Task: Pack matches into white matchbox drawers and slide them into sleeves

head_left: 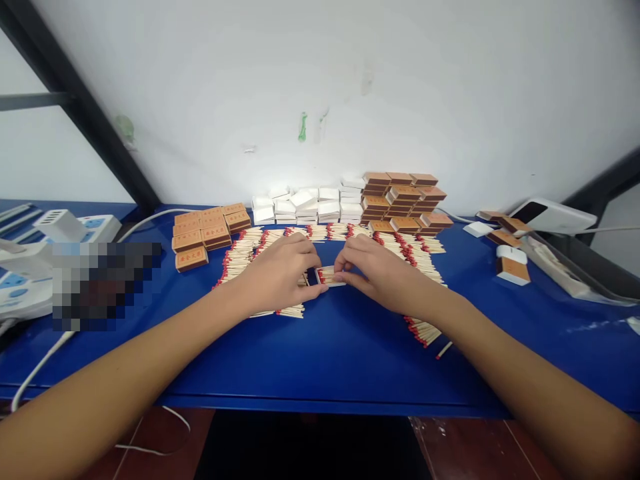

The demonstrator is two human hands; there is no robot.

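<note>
My left hand (283, 272) and my right hand (377, 270) meet at the middle of the blue table (330, 353), fingers pinched together on a small white matchbox tray (330, 275) holding red-tipped matches. Loose red-tipped matches (240, 257) lie in rows in an arc around both hands, under and behind them. More matches (423, 330) lie by my right wrist.
Brown matchbox sleeves are stacked at the left (207, 233) and at the back right (405, 200). White inner trays (305, 205) are piled against the wall. A few boxes (510, 263), a white device (553, 215) and cables lie at the right; a power strip (75, 227) sits at the left.
</note>
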